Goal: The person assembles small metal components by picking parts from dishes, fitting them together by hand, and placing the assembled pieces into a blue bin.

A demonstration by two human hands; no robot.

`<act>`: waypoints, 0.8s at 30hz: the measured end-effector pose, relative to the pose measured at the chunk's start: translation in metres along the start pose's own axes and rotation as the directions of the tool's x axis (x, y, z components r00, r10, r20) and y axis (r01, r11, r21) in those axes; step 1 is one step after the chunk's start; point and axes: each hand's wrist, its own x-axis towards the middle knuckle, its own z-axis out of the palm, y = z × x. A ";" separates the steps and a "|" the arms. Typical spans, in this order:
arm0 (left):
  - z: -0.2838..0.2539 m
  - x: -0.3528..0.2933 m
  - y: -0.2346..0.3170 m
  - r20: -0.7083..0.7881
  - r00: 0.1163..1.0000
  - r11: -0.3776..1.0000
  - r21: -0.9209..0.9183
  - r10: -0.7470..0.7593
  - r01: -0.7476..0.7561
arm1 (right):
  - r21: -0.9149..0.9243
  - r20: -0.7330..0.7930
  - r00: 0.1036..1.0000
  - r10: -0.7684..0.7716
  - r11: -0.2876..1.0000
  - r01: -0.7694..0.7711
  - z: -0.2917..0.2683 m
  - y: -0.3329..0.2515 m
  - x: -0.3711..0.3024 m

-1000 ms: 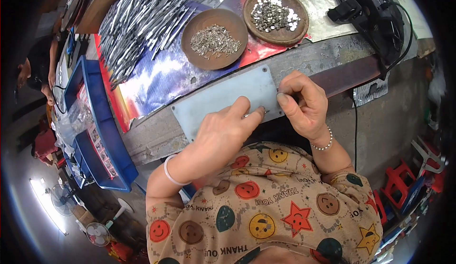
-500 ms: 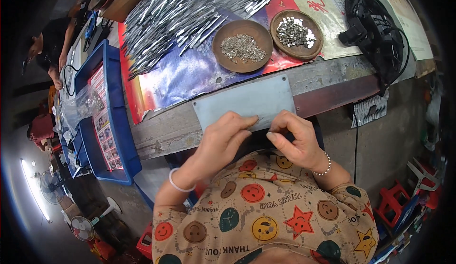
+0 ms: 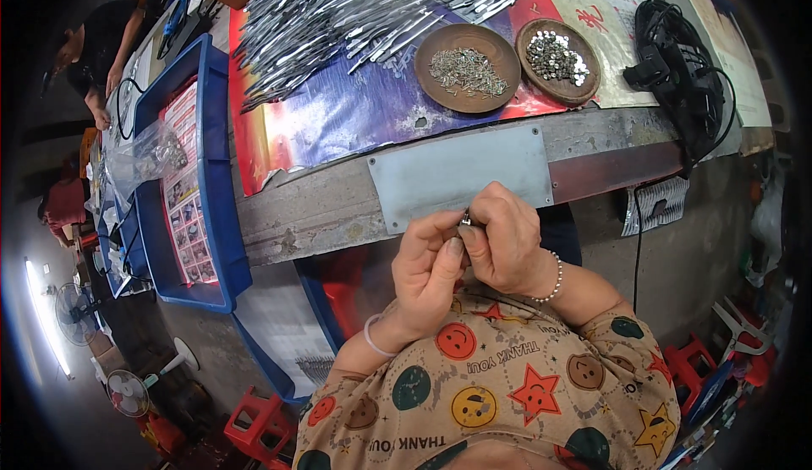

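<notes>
My left hand (image 3: pixel 430 263) and my right hand (image 3: pixel 506 240) meet in front of my chest, just off the near edge of a pale metal plate (image 3: pixel 457 170). Both are closed, thumbs and fingertips pinching a tiny dark and shiny metal piece (image 3: pixel 466 219) between them. Its exact kind is mostly hidden by the fingers. Beyond the plate stand a brown bowl (image 3: pixel 430 90) of small pin-like metal parts (image 3: pixel 468 73) and a second brown bowl (image 3: pixel 568 98) of small shiny round parts (image 3: pixel 556 57).
A large heap of thin metal strips (image 3: pixel 355 18) covers the far left of the bench. Black cables (image 3: pixel 672 64) lie at the right. A blue tray (image 3: pixel 218 216) stands at the left, a red stool (image 3: pixel 258 423) below it. A co-worker (image 3: pixel 80 56) is at the far left.
My hands have come together from apart, and the tiny metal piece now shows between the fingertips. The left hand has moved right, off the plate. The view has shifted slightly.
</notes>
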 end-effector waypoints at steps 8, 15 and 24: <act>0.006 -0.007 -0.018 -0.123 0.971 0.976 0.099 0.204 -0.192 | 0.382 0.109 0.973 0.204 0.895 -0.231 0.004 -0.002 0.009; 0.002 -0.009 -0.018 -0.126 0.952 0.959 0.090 0.280 -0.270 | 0.180 -0.062 0.983 -0.175 0.966 0.184 0.020 0.005 0.017; 0.005 -0.012 -0.018 -0.168 0.961 0.973 -0.020 0.222 -0.228 | 0.493 0.160 0.927 0.338 0.787 -0.372 0.010 -0.017 0.005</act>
